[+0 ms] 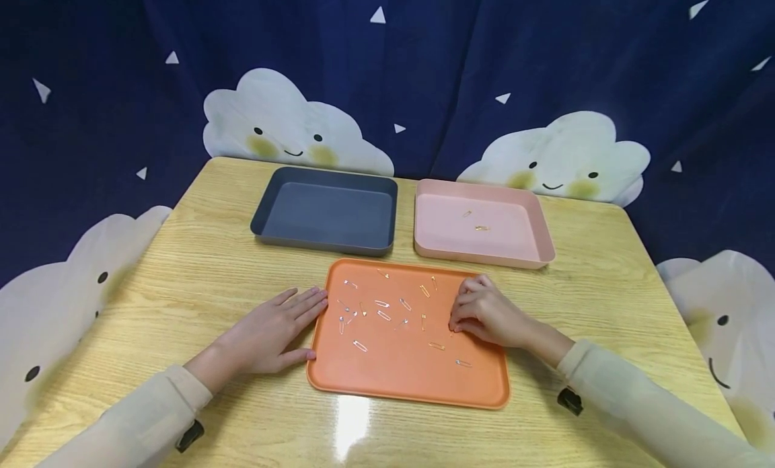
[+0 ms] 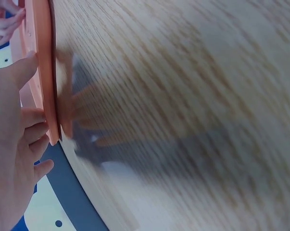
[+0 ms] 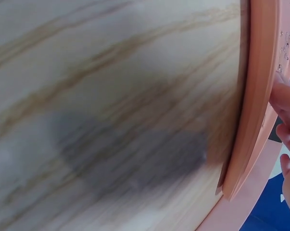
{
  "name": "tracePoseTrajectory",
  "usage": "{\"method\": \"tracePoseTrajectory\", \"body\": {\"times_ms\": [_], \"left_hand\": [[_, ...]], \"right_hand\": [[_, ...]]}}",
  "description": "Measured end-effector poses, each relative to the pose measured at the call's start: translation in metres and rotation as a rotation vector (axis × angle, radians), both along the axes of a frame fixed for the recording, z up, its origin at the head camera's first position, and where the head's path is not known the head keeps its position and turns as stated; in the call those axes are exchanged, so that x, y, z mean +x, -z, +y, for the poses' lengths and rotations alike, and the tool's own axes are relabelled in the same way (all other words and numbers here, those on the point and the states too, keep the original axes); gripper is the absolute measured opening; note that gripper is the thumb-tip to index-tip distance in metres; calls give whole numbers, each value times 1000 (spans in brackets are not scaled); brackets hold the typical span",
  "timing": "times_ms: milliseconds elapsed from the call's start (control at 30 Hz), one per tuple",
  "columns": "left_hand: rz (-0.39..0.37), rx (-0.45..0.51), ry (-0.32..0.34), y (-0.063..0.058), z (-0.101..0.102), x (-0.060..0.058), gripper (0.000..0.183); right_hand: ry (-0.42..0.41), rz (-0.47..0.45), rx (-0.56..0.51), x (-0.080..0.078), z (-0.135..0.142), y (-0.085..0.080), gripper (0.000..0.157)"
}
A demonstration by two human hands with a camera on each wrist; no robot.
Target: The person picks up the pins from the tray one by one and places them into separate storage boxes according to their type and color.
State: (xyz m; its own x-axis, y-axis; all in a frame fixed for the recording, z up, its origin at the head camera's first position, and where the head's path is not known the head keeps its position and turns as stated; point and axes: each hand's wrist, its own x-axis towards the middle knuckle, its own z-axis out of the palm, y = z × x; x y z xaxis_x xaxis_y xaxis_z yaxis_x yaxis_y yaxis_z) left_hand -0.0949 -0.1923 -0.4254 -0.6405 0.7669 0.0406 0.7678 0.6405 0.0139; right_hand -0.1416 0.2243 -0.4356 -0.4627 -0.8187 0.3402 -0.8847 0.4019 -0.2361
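Silver safety pins [image 1: 360, 345] and gold safety pins [image 1: 436, 345] lie scattered over an orange tray [image 1: 393, 380]. With thumb and fingertips together, my right hand [image 1: 487, 315] pinches a small gold safety pin [image 1: 451, 333] low over the tray's right side; the fingers hide most of it. My left hand [image 1: 272, 333] rests at the tray's left edge, its fingers straight and touching the rim. In the left wrist view, the thumb and fingertips of that left hand [image 2: 12, 130] lie along the orange rim.
Behind the orange tray stand a dark grey tray [image 1: 323, 243] on the left and a pink tray [image 1: 484, 254] on the right. A few gold safety pins [image 1: 482, 228] lie in the pink one. A navy curtain [image 1: 424, 64] hangs behind the wooden table [image 1: 181, 280].
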Motion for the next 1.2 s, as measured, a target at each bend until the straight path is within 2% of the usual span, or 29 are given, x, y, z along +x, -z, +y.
{"method": "tracePoseTrajectory", "body": {"times_ms": [300, 500, 733, 1033, 1200], "left_hand": [[-36, -17, -16, -1, 0, 0, 76], [-44, -25, -21, -2, 0, 1, 76], [-48, -23, -22, -2, 0, 1, 76], [-44, -20, -19, -2, 0, 1, 76], [-26, -12, -12, -1, 0, 1, 76]], "right_hand": [[24, 14, 11, 1, -1, -1, 15], [79, 42, 5, -6, 0, -13, 14], [107, 88, -13, -14, 0, -27, 13], [137, 89, -24, -25, 4, -38, 14], [182, 82, -53, -32, 7, -43, 13]]}}
